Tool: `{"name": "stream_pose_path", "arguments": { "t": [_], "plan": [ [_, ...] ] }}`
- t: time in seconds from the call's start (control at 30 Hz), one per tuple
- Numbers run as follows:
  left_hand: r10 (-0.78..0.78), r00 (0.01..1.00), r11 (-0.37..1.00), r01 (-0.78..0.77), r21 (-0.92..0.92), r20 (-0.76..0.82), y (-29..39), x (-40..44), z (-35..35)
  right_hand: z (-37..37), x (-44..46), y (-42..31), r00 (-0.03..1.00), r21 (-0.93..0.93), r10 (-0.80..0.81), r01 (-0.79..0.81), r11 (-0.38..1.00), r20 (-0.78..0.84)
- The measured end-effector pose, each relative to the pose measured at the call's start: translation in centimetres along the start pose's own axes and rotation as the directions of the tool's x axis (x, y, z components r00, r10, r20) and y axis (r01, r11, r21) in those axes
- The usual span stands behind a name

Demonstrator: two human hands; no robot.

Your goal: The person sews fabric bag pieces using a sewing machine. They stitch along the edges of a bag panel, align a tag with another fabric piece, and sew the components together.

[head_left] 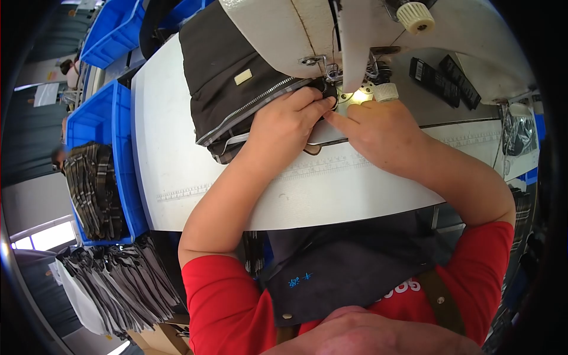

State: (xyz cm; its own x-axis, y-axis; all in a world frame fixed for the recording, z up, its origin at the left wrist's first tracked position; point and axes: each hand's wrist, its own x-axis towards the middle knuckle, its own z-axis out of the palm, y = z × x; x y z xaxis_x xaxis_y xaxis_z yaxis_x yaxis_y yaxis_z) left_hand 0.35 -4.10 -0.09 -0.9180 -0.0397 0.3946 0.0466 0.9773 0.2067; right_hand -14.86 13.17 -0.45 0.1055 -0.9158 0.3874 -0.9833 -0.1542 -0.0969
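Two bare hands meet in front of the sewing machine's lit needle plate (357, 96). The left hand (284, 125) is palm down, its fingers bent and drawn together, gripping the edge of a dark zippered piece (228, 65). The right hand (387, 136) has its fingers curled, the index finger reaching toward the left fingertips; whether it pinches the cloth cannot be told.

The dark zippered piece lies on the white table (319, 204), mostly to the left of the needle, its near end under the left hand. It bears a silvery zipper (248, 109) and a small pale label (242, 77), with plaid cloth showing at its lower edge.

Above the hands stands the white sewing machine (272, 32), with a ribbed cream knob (415, 18). To its right, two black printed tags (435, 81) lie near each other on the machine's flat bed. Printed ruler marks run along the table.

Beyond the table's left side, a blue bin (123, 160) holds folded plaid cloth (94, 192); another blue bin (112, 32) sits farther up. Below them hang dark and white pieces (118, 284) in a row.
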Motion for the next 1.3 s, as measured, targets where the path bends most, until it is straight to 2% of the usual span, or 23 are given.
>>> {"name": "stream_pose_path", "arguments": {
  "t": [0.3, 0.53, 0.67, 0.73, 0.87, 1.07, 1.17, 1.23, 1.27, 1.3],
  "plan": [
    [0.031, 0.999, 0.999, -0.031, 0.033, -0.023, 0.4, 0.2, -0.6, -0.2, 0.1, -0.2, 0.995, 0.042, 0.032, -0.036, 0.998, 0.091],
    [0.024, 0.997, 0.999, -0.026, 0.031, 0.070, 0.0, -0.2, -0.7, 0.2, 0.0, -0.2, 0.999, -0.006, 0.014, -0.014, 1.000, 0.036],
    [0.016, 0.997, 0.999, -0.018, 0.035, 0.076, 0.2, 0.0, -0.4, 0.4, 0.1, -0.2, 0.999, -0.032, 0.017, -0.018, 0.999, -0.030],
    [-0.066, 0.997, 0.997, 0.064, 0.046, 0.046, 0.6, 0.2, -0.3, 0.8, 0.1, 0.0, 0.999, -0.032, 0.021, -0.022, 0.999, -0.043],
    [-0.082, 0.996, 0.995, 0.079, 0.067, 0.043, 1.0, 0.2, -0.1, 1.2, 0.1, 0.1, 0.995, -0.034, 0.038, -0.042, 0.999, -0.088],
    [-0.094, 0.995, 0.996, 0.094, -0.001, 0.030, 0.8, 0.2, -0.4, 1.0, 0.4, -0.1, 0.993, -0.056, 0.053, -0.059, 0.997, -0.106],
    [-0.099, 0.992, 0.994, 0.102, -0.028, 0.072, 0.4, 0.2, -0.8, 1.1, 0.4, 0.0, 0.995, -0.052, 0.033, -0.039, 0.998, -0.095],
    [-0.009, 0.999, 0.999, 0.011, -0.044, 0.048, -0.2, 0.2, -1.1, 1.0, 0.4, 0.1, 0.995, -0.042, 0.032, -0.036, 0.998, -0.089],
    [-0.010, 0.999, 0.999, 0.012, -0.046, 0.049, -0.3, 0.2, -1.2, 1.0, 0.4, 0.1, 0.996, -0.029, 0.030, -0.033, 0.999, -0.089],
    [-0.038, 0.996, 0.987, 0.049, -0.152, 0.076, -0.5, 0.1, -1.2, 1.1, 0.4, 0.1, 0.996, -0.027, 0.030, -0.033, 0.999, -0.088]
  ]
}}
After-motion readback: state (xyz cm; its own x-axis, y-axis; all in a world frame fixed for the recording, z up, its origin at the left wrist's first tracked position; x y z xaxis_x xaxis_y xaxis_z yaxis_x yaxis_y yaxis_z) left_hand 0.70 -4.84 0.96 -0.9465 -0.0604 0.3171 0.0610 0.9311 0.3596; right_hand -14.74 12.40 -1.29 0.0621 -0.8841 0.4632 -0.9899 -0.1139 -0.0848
